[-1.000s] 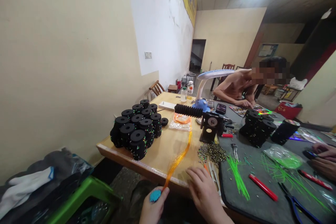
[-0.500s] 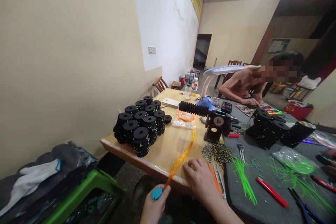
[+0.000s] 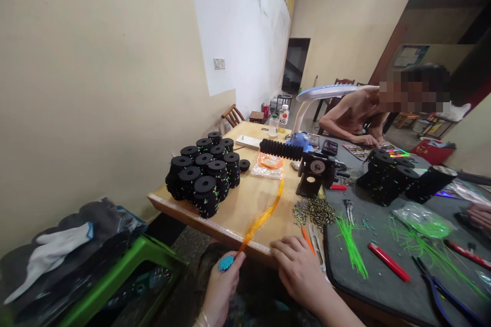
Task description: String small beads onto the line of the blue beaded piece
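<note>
Here the left hand [image 3: 220, 288] pinches a small teal round foam disc [image 3: 226, 263] just off the pale wooden surface [image 3: 245, 199], on the person's side of the black dial stand [image 3: 316, 176] and to its left, and a long translucent orange band of fine strands [image 3: 264, 214] runs from the disc back toward that stand. The right hand [image 3: 297, 268] lies palm down nearer the stand, fingers loosely bent, holding nothing. The band looks light, limp and slippery, likely best gripped by the disc, where its strands gather.
</note>
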{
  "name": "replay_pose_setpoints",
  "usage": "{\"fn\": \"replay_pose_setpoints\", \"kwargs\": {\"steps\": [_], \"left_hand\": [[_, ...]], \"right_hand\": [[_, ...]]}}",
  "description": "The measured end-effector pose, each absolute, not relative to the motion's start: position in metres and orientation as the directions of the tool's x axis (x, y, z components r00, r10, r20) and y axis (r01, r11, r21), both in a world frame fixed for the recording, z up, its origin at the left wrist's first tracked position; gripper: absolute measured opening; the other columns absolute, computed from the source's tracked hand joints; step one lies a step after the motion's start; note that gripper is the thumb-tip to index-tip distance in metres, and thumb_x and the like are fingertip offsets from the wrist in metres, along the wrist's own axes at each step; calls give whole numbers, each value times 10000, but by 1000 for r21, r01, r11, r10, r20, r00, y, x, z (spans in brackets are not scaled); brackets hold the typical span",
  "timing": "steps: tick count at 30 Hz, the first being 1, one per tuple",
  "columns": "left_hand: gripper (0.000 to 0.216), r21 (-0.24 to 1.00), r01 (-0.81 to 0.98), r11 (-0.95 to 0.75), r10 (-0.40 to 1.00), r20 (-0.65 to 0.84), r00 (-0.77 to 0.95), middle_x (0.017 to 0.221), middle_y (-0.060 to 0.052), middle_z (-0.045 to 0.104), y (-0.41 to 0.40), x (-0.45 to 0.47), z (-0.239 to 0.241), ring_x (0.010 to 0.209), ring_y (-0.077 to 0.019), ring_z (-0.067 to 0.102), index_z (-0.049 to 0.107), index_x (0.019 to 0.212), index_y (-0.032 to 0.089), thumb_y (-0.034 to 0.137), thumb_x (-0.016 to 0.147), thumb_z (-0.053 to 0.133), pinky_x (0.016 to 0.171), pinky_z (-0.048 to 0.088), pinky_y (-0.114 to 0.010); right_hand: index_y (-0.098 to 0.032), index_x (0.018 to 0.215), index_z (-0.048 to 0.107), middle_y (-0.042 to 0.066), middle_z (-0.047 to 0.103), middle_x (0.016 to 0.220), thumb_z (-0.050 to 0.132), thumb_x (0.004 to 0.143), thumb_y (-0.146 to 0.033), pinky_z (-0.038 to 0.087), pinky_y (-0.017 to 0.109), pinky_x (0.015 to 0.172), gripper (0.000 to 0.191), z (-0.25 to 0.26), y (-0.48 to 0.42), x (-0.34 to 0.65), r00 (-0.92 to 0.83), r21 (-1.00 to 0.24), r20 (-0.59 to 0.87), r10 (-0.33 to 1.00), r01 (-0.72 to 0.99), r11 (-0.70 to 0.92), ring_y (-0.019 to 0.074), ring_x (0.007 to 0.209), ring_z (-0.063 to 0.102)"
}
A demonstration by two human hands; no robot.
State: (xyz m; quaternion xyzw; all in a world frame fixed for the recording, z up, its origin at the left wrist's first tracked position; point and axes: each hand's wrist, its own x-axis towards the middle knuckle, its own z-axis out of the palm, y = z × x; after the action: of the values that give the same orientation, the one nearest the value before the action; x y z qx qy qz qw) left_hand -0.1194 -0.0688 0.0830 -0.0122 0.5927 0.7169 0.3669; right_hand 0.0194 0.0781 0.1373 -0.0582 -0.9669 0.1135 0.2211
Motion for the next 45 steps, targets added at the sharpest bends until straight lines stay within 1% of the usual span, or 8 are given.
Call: {"fn": "replay_pose_setpoints", "kwargs": {"steps": [6, 14, 20, 30, 34, 37, 40, 45], "left_hand": [[566, 819, -572, -47, 503, -475, -722, 433, 156, 256, -69, -121, 87, 361, -8, 176, 547, 753, 188, 558, 450, 849, 383, 66, -160], [600, 824, -565, -39, 498, -474, -726, 430, 159, 265, -71, -121, 86, 364, -15, 184, 544, 777, 184, 574, 438, 850, 380, 84, -156], [556, 842, -539, -34, 503, -451, -737, 443, 150, 256, -77, -121, 89, 367, -16, 190, 582, 762, 169, 570, 477, 841, 382, 88, -147], [516, 912, -377, -160, 263, -328, -907, 477, 117, 350, -107, -135, 101, 421, -30, 295, 615, 754, 154, 499, 474, 877, 391, 219, -126], [457, 922, -324, -213, 268, -264, -927, 483, 110, 356, -110, -137, 111, 427, -36, 300, 618, 766, 163, 470, 534, 866, 388, 229, -125], [437, 921, -308, -238, 305, -230, -924, 491, 102, 363, -104, -129, 124, 438, -46, 307, 621, 747, 166, 463, 538, 865, 391, 242, -133], [427, 925, -307, -222, 368, -212, -905, 490, 90, 379, -95, -116, 139, 448, -59, 305, 630, 730, 169, 471, 537, 861, 393, 249, -149], [398, 924, -350, -154, 560, -211, -802, 483, 77, 366, -81, -96, 154, 447, -68, 295, 646, 708, 173, 492, 568, 838, 402, 239, -173]], "right_hand": [[-206, 1180, 600, 44, 730, 1014, 507, 899, -136, 387, 333, 814, 304, 127, 75, 23, -824, -178, 548, 146, 55, 982, 211, 861, 555], [-246, 971, 685, 13, 753, 955, 500, 961, -258, 366, 333, 792, 186, 105, 68, 20, -672, -192, 698, 248, 158, 969, 178, 803, 564], [-273, 893, 700, -10, 760, 926, 544, 939, -258, 360, 351, 860, 163, 106, 62, 20, -650, -265, 679, 342, 217, 939, 165, 804, 587], [-277, 930, 687, -16, 765, 938, 539, 934, -208, 316, 421, 1009, 163, 117, 66, 30, -688, -230, 670, 278, 164, 959, 158, 858, 625], [-269, 1000, 676, -2, 762, 928, 541, 919, -182, 374, 410, 978, 180, 126, 65, 42, -677, -222, 689, 259, 143, 964, 173, 861, 629], [-250, 1022, 670, 28, 753, 939, 554, 900, -162, 471, 361, 850, 190, 129, 68, 62, -637, -285, 695, 332, 180, 941, 191, 845, 627], [-234, 971, 673, 61, 737, 908, 557, 899, -218, 509, 333, 748, 138, 132, 81, 92, -581, -395, 653, 485, 285, 873, 207, 809, 633], [-217, 833, 667, 58, 704, 768, 525, 876, -406, 486, 301, 617, 240, 142, 120, 143, -371, -536, 480, 795, 593, 601, 198, 641, 627]]}}
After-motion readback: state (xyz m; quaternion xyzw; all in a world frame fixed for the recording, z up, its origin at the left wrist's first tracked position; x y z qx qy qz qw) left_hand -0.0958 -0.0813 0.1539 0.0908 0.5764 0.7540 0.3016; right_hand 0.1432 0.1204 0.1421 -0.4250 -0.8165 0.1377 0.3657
